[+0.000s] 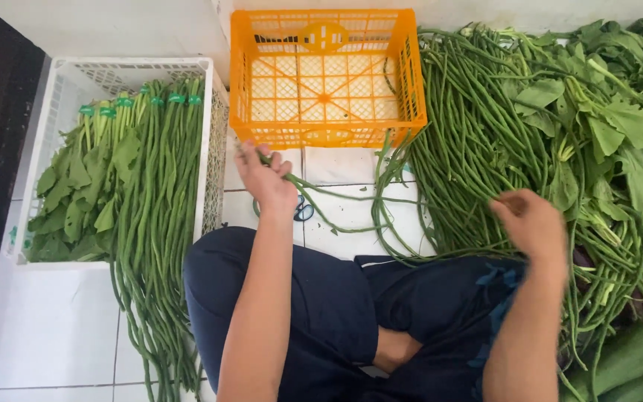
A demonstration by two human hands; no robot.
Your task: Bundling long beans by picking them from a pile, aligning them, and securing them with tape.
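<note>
The right hand (533,223) is blurred over the loose long-bean heap (470,149); its grip cannot be told. The left hand (266,179) is closed around several long beans (336,212), half hiding blue scissors (303,211) before the empty orange crate (327,74). Green-banded bundles (161,186) overhang the white crate (53,97).

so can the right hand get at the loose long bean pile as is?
Probably yes: the right hand hovers just over the loose long bean pile, nothing between them.
</note>
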